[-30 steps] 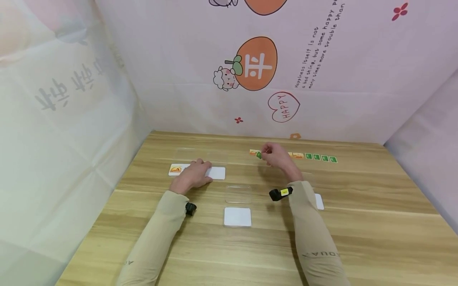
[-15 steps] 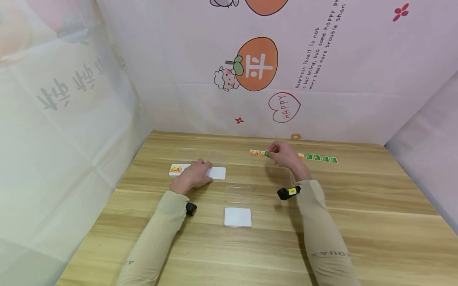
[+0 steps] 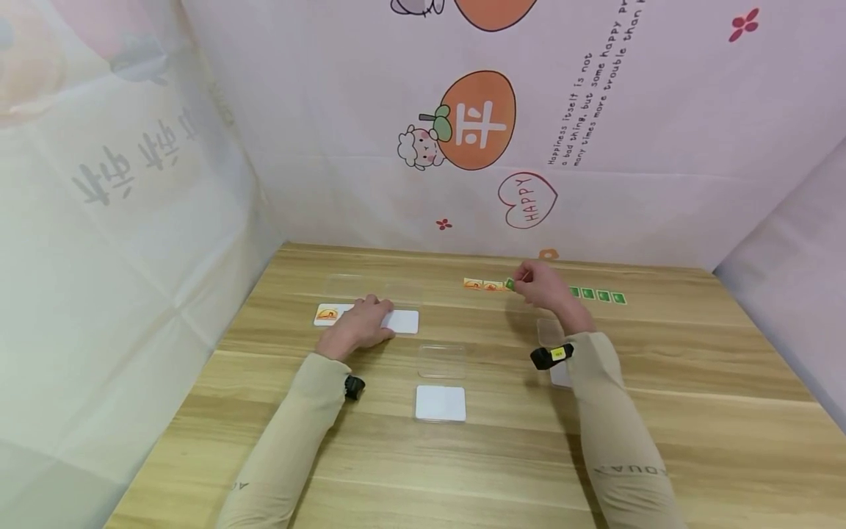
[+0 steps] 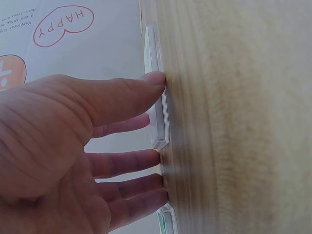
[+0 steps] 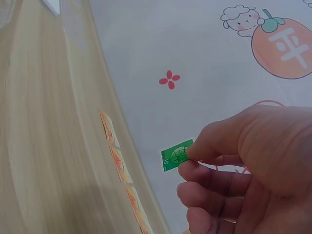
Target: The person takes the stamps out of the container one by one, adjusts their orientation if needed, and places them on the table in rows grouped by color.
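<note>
My right hand [image 3: 545, 286] pinches a small green stamp [image 5: 174, 155] with a globe design between thumb and index finger, the other fingers curled beneath. It is above a row of stamps near the back wall. Orange stamps [image 3: 492, 286] show to its left and green stamps [image 3: 604, 295] to its right; the hand hides the middle of the row. My left hand [image 3: 357, 323] lies over flat white cards in clear cases, its fingers nearly straight. Its thumb touches the edge of one white card's case [image 4: 157, 97]. Left of that hand a card with an orange stamp [image 3: 327, 314] shows.
Nearer me are a clear case [image 3: 442, 361] and a cased white card [image 3: 440, 403]. Faint clear cases [image 3: 346, 285] lie behind the left hand. Another clear case [image 3: 548, 332] and white card [image 3: 560, 376] sit beside the right wrist. A printed cloth [image 3: 370, 198] hangs behind.
My right hand has moved rightward along the stamp row with the green stamp, uncovering more orange stamps on its left. The left hand stays in place.
</note>
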A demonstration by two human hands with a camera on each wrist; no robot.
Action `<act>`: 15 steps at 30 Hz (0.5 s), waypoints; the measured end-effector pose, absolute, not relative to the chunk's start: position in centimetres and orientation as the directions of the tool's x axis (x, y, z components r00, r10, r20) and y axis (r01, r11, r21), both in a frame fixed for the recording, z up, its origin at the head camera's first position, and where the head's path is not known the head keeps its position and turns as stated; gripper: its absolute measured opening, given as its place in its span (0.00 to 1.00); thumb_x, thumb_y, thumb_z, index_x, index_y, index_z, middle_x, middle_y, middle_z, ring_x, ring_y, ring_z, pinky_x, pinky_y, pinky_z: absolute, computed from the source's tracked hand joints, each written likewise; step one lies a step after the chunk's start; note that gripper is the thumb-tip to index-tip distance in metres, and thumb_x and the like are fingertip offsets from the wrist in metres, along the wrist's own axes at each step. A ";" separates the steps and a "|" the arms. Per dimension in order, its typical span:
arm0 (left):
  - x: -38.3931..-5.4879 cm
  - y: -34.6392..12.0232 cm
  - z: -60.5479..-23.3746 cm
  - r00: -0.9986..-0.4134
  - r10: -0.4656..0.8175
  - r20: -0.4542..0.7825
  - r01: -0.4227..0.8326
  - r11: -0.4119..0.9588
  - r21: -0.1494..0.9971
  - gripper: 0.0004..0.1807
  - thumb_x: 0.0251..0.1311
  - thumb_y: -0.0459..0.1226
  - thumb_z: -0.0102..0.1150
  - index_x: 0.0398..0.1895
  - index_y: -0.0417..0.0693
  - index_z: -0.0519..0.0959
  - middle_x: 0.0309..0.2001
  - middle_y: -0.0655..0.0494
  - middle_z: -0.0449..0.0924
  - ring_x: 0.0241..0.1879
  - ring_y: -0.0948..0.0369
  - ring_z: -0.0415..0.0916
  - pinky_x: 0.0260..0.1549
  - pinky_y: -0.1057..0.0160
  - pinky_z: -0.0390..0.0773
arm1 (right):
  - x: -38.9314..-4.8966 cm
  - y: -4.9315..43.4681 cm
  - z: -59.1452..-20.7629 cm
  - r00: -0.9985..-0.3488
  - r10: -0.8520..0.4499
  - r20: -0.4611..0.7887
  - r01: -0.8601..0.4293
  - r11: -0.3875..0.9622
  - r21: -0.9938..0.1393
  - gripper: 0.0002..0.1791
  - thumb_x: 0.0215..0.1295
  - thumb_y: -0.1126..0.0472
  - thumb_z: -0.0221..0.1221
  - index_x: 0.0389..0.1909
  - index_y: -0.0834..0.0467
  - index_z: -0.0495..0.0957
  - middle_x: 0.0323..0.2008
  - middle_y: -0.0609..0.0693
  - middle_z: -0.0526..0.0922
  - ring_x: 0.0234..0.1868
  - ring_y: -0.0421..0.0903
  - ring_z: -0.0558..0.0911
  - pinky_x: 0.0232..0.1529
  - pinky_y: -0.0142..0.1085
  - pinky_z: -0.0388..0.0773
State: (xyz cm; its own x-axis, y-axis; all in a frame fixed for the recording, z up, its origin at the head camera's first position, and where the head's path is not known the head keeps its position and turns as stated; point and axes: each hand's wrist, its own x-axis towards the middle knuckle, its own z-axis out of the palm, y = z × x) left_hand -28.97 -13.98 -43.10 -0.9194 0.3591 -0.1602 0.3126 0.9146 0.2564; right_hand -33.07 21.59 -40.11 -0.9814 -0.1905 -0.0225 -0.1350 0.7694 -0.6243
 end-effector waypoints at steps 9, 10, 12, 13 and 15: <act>-29.0 -14.1 -43.1 -0.919 0.359 -0.165 0.311 0.915 0.259 0.29 0.66 0.47 0.59 0.67 0.47 0.69 0.63 0.39 0.68 0.59 0.45 0.67 0.55 0.46 0.73 | -33.0 22.8 -39.9 -0.978 -0.205 -0.027 -0.151 0.798 -0.583 0.08 0.68 0.62 0.54 0.42 0.62 0.73 0.38 0.59 0.79 0.30 0.46 0.79 0.29 0.35 0.76; -29.0 -14.1 -43.1 -0.919 0.359 -0.164 0.311 0.914 0.259 0.29 0.66 0.47 0.59 0.67 0.47 0.69 0.63 0.39 0.68 0.60 0.45 0.67 0.55 0.46 0.73 | -32.9 23.0 -39.9 -0.978 -0.206 -0.031 -0.151 0.802 -0.577 0.08 0.69 0.61 0.54 0.42 0.62 0.73 0.39 0.59 0.79 0.30 0.46 0.78 0.29 0.35 0.76; -29.0 -14.1 -43.1 -0.919 0.359 -0.164 0.311 0.914 0.258 0.29 0.66 0.47 0.59 0.67 0.47 0.69 0.63 0.39 0.68 0.60 0.45 0.67 0.56 0.46 0.73 | -32.9 23.2 -39.9 -0.977 -0.211 -0.031 -0.157 0.812 -0.562 0.07 0.68 0.61 0.54 0.42 0.62 0.73 0.39 0.59 0.80 0.30 0.46 0.79 0.30 0.35 0.76; -29.0 -14.1 -43.1 -0.918 0.361 -0.162 0.314 0.914 0.258 0.29 0.66 0.47 0.59 0.67 0.47 0.69 0.63 0.39 0.68 0.59 0.45 0.68 0.55 0.46 0.73 | -32.9 23.4 -39.9 -0.976 -0.216 -0.025 -0.166 0.814 -0.556 0.07 0.68 0.62 0.54 0.42 0.62 0.73 0.39 0.59 0.79 0.30 0.46 0.78 0.30 0.35 0.75; -29.0 -14.1 -43.0 -0.917 0.366 -0.158 0.319 0.912 0.259 0.28 0.66 0.46 0.60 0.66 0.46 0.69 0.63 0.39 0.68 0.59 0.45 0.68 0.55 0.46 0.73 | -32.9 23.6 -40.0 -0.975 -0.222 -0.017 -0.177 0.821 -0.543 0.06 0.67 0.63 0.54 0.41 0.62 0.73 0.38 0.59 0.79 0.30 0.46 0.78 0.30 0.35 0.75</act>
